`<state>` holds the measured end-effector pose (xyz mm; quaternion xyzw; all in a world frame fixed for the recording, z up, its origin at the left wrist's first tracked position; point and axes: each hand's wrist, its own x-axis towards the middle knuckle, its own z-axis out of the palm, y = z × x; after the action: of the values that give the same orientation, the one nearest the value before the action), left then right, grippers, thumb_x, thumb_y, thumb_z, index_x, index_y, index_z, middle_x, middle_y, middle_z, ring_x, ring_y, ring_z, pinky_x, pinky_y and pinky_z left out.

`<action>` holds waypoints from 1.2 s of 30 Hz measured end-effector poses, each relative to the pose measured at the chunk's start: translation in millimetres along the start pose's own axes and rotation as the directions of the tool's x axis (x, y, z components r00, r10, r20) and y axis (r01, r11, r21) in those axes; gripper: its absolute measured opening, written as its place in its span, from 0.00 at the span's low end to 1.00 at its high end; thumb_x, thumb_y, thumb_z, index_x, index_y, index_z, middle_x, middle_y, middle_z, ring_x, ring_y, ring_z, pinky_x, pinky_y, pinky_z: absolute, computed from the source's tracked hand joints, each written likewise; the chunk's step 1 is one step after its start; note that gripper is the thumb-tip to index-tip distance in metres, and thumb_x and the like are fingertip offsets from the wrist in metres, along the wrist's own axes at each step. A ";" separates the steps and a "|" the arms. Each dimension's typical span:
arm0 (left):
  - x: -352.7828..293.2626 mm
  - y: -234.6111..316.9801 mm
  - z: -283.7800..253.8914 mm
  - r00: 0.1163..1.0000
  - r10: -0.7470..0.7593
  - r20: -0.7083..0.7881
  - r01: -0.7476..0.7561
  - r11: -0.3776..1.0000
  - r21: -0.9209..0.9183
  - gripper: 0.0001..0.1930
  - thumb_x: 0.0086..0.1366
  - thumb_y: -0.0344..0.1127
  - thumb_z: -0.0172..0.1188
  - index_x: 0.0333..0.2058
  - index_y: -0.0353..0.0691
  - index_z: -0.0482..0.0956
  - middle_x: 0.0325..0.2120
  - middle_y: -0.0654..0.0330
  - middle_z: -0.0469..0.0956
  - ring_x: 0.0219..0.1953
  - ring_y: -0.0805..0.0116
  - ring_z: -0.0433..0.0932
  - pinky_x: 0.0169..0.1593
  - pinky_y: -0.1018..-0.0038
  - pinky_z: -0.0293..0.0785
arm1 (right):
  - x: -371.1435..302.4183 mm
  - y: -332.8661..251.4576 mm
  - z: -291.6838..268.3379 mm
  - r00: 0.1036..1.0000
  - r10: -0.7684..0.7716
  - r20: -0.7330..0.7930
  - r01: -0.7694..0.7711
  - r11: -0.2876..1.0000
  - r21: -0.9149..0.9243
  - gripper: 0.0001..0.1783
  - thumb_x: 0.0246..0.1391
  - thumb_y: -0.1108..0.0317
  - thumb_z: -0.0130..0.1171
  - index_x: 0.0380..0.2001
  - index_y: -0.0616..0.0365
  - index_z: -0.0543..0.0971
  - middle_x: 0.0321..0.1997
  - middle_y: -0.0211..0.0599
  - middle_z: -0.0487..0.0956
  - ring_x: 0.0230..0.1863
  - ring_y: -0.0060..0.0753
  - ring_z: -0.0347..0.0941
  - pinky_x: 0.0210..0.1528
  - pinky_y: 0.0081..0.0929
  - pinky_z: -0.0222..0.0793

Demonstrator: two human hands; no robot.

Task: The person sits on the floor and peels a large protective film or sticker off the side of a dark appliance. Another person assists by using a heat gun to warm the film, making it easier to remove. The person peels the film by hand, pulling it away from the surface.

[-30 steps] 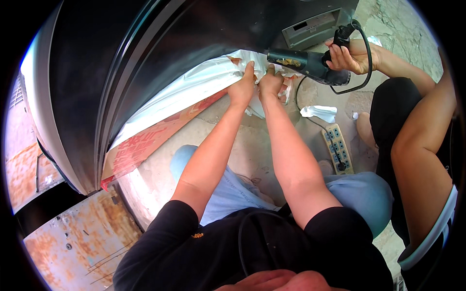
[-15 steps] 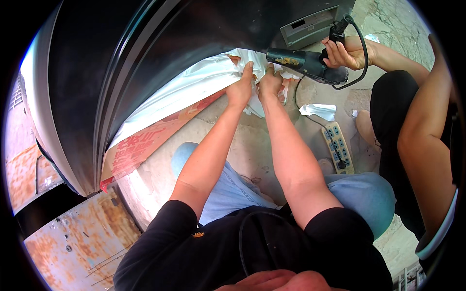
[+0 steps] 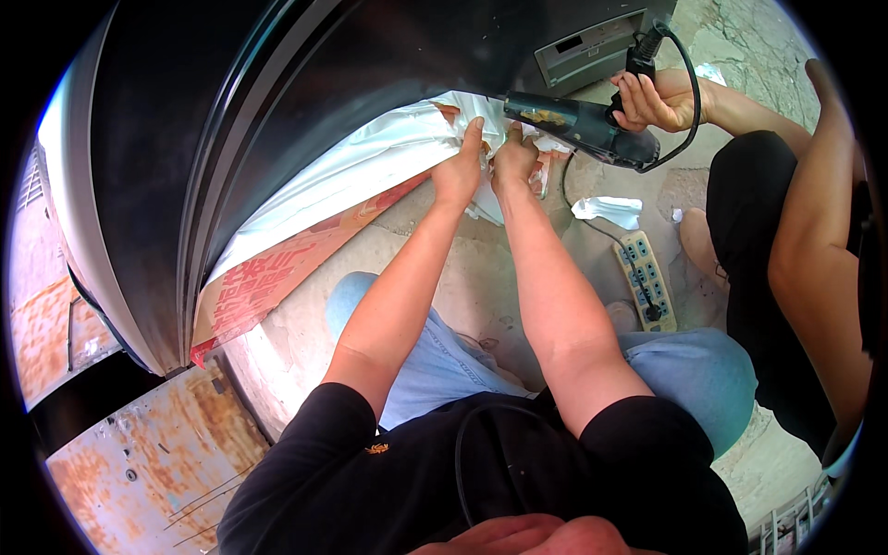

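White plastic film (image 3: pixel 356 153) runs along the lower edge of a large glossy black curved panel (image 3: pixel 370 55). My left hand (image 3: pixel 460 171) is closed on the bunched film, its thumb pointing up. Just right of it, my right hand (image 3: pixel 514 162) grips the same film, fingers curled in. Another person's hand (image 3: pixel 652 100) holds a black hair dryer (image 3: pixel 587 128) by its handle. Its nozzle lies right above my right hand, near the film. Scuffs with bare tan patches mark the nozzle. My fingertips are partly hidden in the film's folds.
Red-printed cardboard (image 3: pixel 268 291) lies under the film. A beige power strip (image 3: pixel 649 277) with a black plug rests on the concrete floor, beside a crumpled white scrap (image 3: pixel 610 211). The dryer's cord (image 3: pixel 692 83) loops at right. A rusty metal plate (image 3: pixel 157 453) is at lower left.
The hair dryer has shifted slightly left, and the other person's arm and leg at the right have moved a little. My hands keep the same place and grip.
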<state>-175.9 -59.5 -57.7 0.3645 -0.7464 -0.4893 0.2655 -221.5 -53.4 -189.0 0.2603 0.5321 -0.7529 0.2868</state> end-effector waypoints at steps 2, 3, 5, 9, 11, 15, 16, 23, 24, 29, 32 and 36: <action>0.9 -2.9 -1.8 0.997 0.071 -0.023 -0.071 0.997 0.034 0.17 0.68 0.35 0.63 0.49 0.31 0.72 0.40 0.55 0.77 0.37 0.67 0.74 0.44 0.70 0.72 | -5.9 -4.7 1.2 1.000 0.021 0.009 -0.021 1.000 0.004 0.22 0.68 0.53 0.52 0.48 0.65 0.74 0.26 0.35 0.76 0.16 0.28 0.66 0.16 0.30 0.59; 1.6 -5.8 -3.7 0.994 0.107 -0.035 -0.105 0.993 0.053 0.17 0.68 0.35 0.63 0.49 0.31 0.72 0.37 0.56 0.76 0.34 0.68 0.75 0.40 0.70 0.73 | -10.7 -7.3 2.2 0.999 0.040 0.018 -0.040 0.999 0.006 0.22 0.68 0.53 0.52 0.48 0.65 0.74 0.26 0.35 0.77 0.16 0.28 0.66 0.16 0.30 0.60; 4.5 -14.2 -3.6 0.973 0.226 -0.045 -0.218 0.966 0.142 0.18 0.68 0.35 0.63 0.50 0.30 0.71 0.40 0.54 0.76 0.39 0.65 0.74 0.45 0.69 0.72 | -9.5 -8.0 1.9 0.999 0.032 0.015 -0.032 0.999 -0.006 0.23 0.68 0.53 0.52 0.50 0.65 0.74 0.26 0.35 0.77 0.16 0.28 0.67 0.16 0.30 0.60; 4.3 -14.8 1.4 0.964 0.263 -0.037 -0.254 0.954 0.160 0.20 0.68 0.37 0.63 0.51 0.30 0.71 0.45 0.51 0.75 0.46 0.59 0.72 0.54 0.67 0.68 | -1.3 -3.4 -2.4 1.000 0.027 -0.005 -0.028 0.999 -0.020 0.23 0.68 0.53 0.51 0.52 0.64 0.74 0.27 0.35 0.77 0.17 0.28 0.67 0.17 0.30 0.60; 0.0 -5.3 -3.9 0.985 0.170 -0.029 -0.166 0.978 0.123 0.20 0.68 0.35 0.63 0.52 0.30 0.69 0.47 0.51 0.73 0.49 0.60 0.70 0.56 0.67 0.66 | -15.0 -10.5 0.9 0.999 0.054 0.004 -0.054 0.998 -0.024 0.25 0.68 0.53 0.50 0.51 0.68 0.75 0.31 0.42 0.78 0.23 0.33 0.71 0.24 0.32 0.63; -0.1 0.6 -0.2 0.984 0.179 -0.003 -0.177 0.975 0.132 0.19 0.67 0.33 0.63 0.51 0.31 0.68 0.47 0.52 0.72 0.49 0.60 0.69 0.57 0.67 0.65 | -5.0 -6.1 -1.1 1.000 0.011 0.003 -0.011 1.000 0.002 0.25 0.67 0.53 0.51 0.51 0.67 0.75 0.32 0.42 0.78 0.24 0.33 0.71 0.24 0.32 0.63; 0.6 0.3 5.2 0.982 0.190 0.011 -0.190 0.975 0.118 0.19 0.68 0.33 0.63 0.51 0.31 0.68 0.47 0.52 0.72 0.49 0.60 0.69 0.57 0.67 0.65 | 7.2 -0.1 -5.7 1.000 -0.013 -0.003 0.013 1.000 0.026 0.23 0.67 0.53 0.52 0.51 0.63 0.74 0.28 0.35 0.77 0.19 0.28 0.68 0.16 0.30 0.59; -0.1 -7.2 -0.8 0.985 0.174 -0.007 -0.173 0.981 0.092 0.20 0.69 0.38 0.62 0.52 0.30 0.71 0.46 0.50 0.74 0.47 0.58 0.71 0.55 0.66 0.67 | -11.1 -11.8 -2.2 0.996 0.084 0.020 -0.086 0.994 0.073 0.22 0.68 0.54 0.51 0.52 0.62 0.73 0.29 0.34 0.77 0.19 0.28 0.68 0.17 0.29 0.60; -0.6 -6.0 -0.5 0.989 0.148 -0.001 -0.147 0.987 0.064 0.20 0.69 0.38 0.62 0.51 0.30 0.71 0.46 0.50 0.74 0.47 0.58 0.71 0.55 0.66 0.67 | -12.2 -14.2 -2.8 0.996 0.091 0.022 -0.093 0.993 0.070 0.22 0.68 0.54 0.51 0.52 0.62 0.73 0.29 0.34 0.77 0.19 0.28 0.67 0.18 0.29 0.60; 3.8 -17.3 -5.4 0.978 0.210 -0.008 -0.207 0.968 0.143 0.18 0.69 0.37 0.62 0.51 0.30 0.71 0.45 0.51 0.74 0.46 0.59 0.71 0.55 0.67 0.67 | -29.5 -27.4 -0.8 0.997 0.082 0.014 -0.082 0.996 0.030 0.28 0.69 0.53 0.48 0.51 0.73 0.75 0.35 0.48 0.80 0.27 0.35 0.74 0.24 0.34 0.67; 4.0 -14.2 -5.3 0.972 0.233 0.010 -0.231 0.955 0.188 0.19 0.68 0.37 0.63 0.51 0.30 0.72 0.45 0.51 0.75 0.46 0.60 0.73 0.54 0.67 0.68 | -28.8 -29.7 -2.7 0.996 0.087 0.015 -0.087 0.995 0.043 0.28 0.69 0.52 0.47 0.51 0.73 0.74 0.34 0.46 0.80 0.27 0.34 0.73 0.23 0.33 0.67; -10.6 6.7 -15.3 0.992 -0.018 0.127 0.015 1.000 0.026 0.23 0.67 0.39 0.64 0.53 0.29 0.72 0.47 0.50 0.77 0.48 0.62 0.74 0.55 0.68 0.69 | -32.8 -34.2 -6.5 0.990 0.130 0.060 -0.132 0.990 0.038 0.26 0.70 0.52 0.46 0.46 0.70 0.76 0.33 0.43 0.79 0.26 0.32 0.73 0.22 0.33 0.67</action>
<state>-160.0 -57.4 -46.1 0.3421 -0.7648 -0.5045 0.2088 -222.2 -32.9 -145.7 0.2789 0.4896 -0.7505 0.3455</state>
